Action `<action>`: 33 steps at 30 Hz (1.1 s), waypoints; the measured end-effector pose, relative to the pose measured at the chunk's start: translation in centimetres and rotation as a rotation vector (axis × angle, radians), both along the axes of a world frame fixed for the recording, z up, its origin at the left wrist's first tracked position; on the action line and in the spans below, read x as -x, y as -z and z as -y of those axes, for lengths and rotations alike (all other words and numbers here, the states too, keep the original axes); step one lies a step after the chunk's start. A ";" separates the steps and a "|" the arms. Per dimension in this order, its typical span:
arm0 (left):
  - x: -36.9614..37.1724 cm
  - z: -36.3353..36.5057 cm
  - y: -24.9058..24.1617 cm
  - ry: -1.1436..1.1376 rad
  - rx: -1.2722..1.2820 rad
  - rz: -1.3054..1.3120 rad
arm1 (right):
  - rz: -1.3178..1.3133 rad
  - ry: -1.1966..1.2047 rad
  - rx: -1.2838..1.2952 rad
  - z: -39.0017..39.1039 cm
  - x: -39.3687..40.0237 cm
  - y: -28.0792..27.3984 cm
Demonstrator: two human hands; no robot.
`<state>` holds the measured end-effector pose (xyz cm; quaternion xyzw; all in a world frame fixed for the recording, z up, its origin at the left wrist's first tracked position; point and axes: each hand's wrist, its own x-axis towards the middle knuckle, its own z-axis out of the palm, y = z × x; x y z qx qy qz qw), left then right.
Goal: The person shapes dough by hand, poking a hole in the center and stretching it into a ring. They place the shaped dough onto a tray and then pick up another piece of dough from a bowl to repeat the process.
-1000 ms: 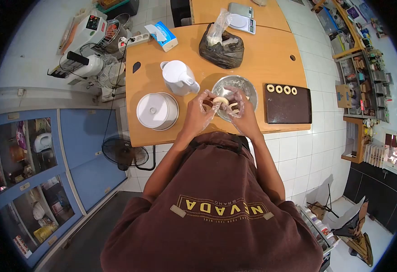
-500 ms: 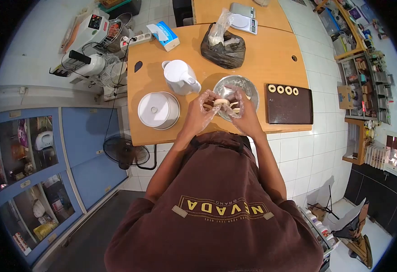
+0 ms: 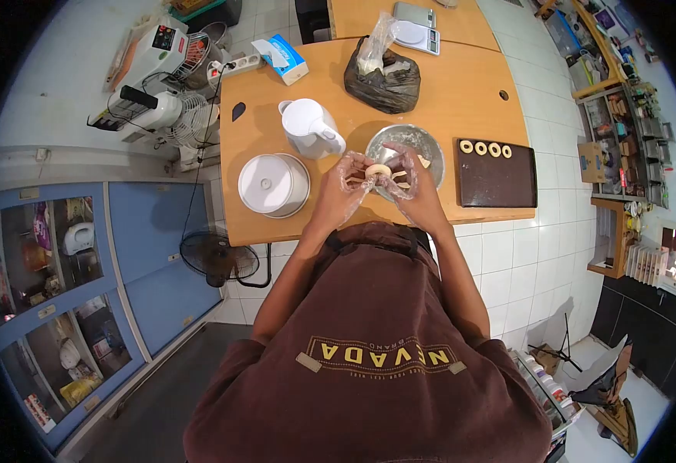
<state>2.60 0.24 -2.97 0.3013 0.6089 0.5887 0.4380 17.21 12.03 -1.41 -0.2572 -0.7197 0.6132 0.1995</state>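
A pale dough ring [image 3: 378,169] is held between both hands, in front of the near part of a metal bowl [image 3: 430,147]. My left hand [image 3: 351,185] grips the ring's left side, and my right hand [image 3: 413,185] grips its right side. Both hands wear clear plastic gloves. Some pale dough shows in the bowl behind my right hand. On the dark baking tray [image 3: 497,179] to the right, several dough rings [image 3: 494,149] lie in a row along the far edge.
A white lidded container [image 3: 267,184] and a white pitcher [image 3: 307,126] stand left of the bowl. Behind it are a black plastic bag [image 3: 384,81] and a kitchen scale [image 3: 416,36]. A tissue box [image 3: 285,62] lies at the back left.
The ring between my hands is tilted so that its hole shows more to the camera. The whole view has shifted slightly, and my hands stay nearly in place.
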 end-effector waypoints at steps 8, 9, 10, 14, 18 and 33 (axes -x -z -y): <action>-0.6 0.4 -0.2 -0.009 -0.018 -0.052 | 0.018 -0.019 -0.042 0.7 -0.1 -0.6; -0.6 0.4 0.1 -0.024 -0.033 -0.061 | 0.015 -0.023 -0.046 0.8 -0.2 -0.4; -0.7 0.4 0.7 -0.039 -0.048 -0.071 | 0.012 -0.029 -0.050 1.0 -0.3 -0.2; -1.1 0.8 1.3 -0.090 -0.071 0.005 | 0.000 -0.029 -0.032 1.4 -0.3 -0.6; -1.3 1.4 1.1 -0.044 -0.017 -0.125 | -0.004 0.014 -0.064 1.3 -0.1 -0.6; -2.0 2.2 0.8 -0.076 -0.033 -0.091 | 0.030 -0.051 -0.007 2.3 -1.2 0.3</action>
